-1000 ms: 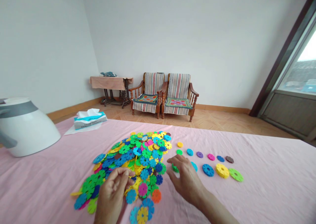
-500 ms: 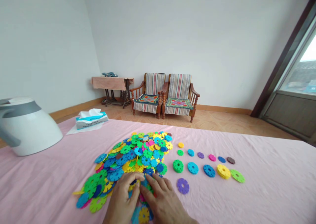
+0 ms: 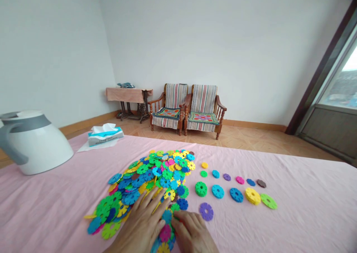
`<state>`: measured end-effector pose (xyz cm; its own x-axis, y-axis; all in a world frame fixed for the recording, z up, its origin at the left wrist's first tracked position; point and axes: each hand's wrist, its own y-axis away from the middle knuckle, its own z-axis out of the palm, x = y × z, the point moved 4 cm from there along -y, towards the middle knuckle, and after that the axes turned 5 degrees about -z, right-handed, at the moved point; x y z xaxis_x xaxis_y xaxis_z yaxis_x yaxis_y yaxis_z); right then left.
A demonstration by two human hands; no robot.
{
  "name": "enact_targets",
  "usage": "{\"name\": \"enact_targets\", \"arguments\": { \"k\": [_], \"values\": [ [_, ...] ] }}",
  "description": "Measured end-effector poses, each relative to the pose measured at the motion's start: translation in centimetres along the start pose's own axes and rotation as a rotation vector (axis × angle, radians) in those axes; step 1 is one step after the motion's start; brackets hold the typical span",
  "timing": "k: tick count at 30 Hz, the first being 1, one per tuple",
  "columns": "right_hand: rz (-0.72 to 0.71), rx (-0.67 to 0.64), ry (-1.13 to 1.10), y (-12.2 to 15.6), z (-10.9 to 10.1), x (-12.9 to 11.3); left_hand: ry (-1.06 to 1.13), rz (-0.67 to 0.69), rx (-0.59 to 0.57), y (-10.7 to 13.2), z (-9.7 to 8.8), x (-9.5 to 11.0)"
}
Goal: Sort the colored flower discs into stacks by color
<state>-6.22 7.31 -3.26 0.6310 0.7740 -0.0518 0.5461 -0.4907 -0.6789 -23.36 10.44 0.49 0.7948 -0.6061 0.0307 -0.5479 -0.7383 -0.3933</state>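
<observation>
A heap of flat plastic snowflake discs in many colours lies on the pink tablecloth. My left hand rests flat on the heap's near edge, fingers stretched out. My right hand lies just to its right with curled fingertips on discs at the heap's near edge; I cannot make out whether it grips one. To the right of the heap, single discs are laid out in rows: small ones at the back, larger ones in front, and a purple disc nearest my right hand.
A white kettle stands at the table's left. A tissue pack lies at the far left edge. Beyond the table are two striped wooden armchairs, a small side table and a window at right.
My right hand pulled back from the laid-out discs to the heap's near edge beside my left hand. A green and a purple disc came into view in the rows. My left hand's fingers flattened.
</observation>
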Motion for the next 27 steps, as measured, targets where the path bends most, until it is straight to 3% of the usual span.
{"name": "enact_targets", "arguments": {
  "k": [6,10,17,27],
  "values": [
    [-0.006,0.007,-0.009,0.1,-0.4,0.1,-0.069,0.044,-0.161,-0.7,-0.5,-0.9],
    [0.012,0.009,0.002,0.1,-0.8,0.1,-0.069,0.026,-0.207,-1.1,-0.7,-2.0],
    [0.047,-0.029,0.016,0.6,-0.6,0.3,-0.148,-0.063,-0.118,-2.2,0.5,-5.1],
    [0.066,0.034,0.041,0.1,-1.2,0.0,-0.219,-0.104,-0.040,-3.9,1.2,-7.3]
  ]
}}
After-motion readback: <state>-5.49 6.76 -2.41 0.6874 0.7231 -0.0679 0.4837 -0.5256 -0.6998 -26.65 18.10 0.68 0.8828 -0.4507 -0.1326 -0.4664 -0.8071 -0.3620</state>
